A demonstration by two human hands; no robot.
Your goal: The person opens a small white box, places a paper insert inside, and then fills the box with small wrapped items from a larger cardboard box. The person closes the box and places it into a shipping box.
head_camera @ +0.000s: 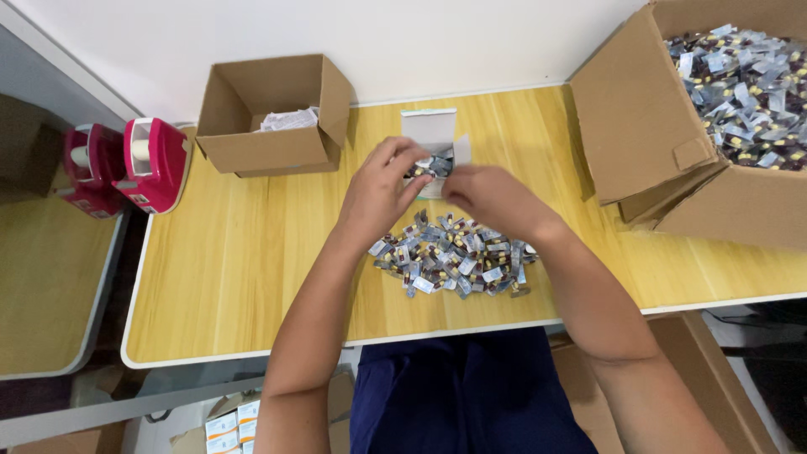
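Both hands meet over the middle of the pale wooden table (252,252). The left hand (380,187) closes its fingers on a small bundle of silver blister strips with dark capsules (431,165), and the right hand (490,200) is beside it at the small white open carton (429,128); whether the right hand grips something I cannot tell, because its fingers are turned away. The strips seem to be about half inside the carton. A loose heap of the same blister strips (450,255) lies near, just in front of the hands, and the large brown cardboard box (639,109) at the far right is full of more, so I judge much work remains. The smaller open cardboard box (269,118) at the far left holds folded white papers (288,119). Two red tape dispensers (126,166) stand at the left edge. The carton's inside is hidden.
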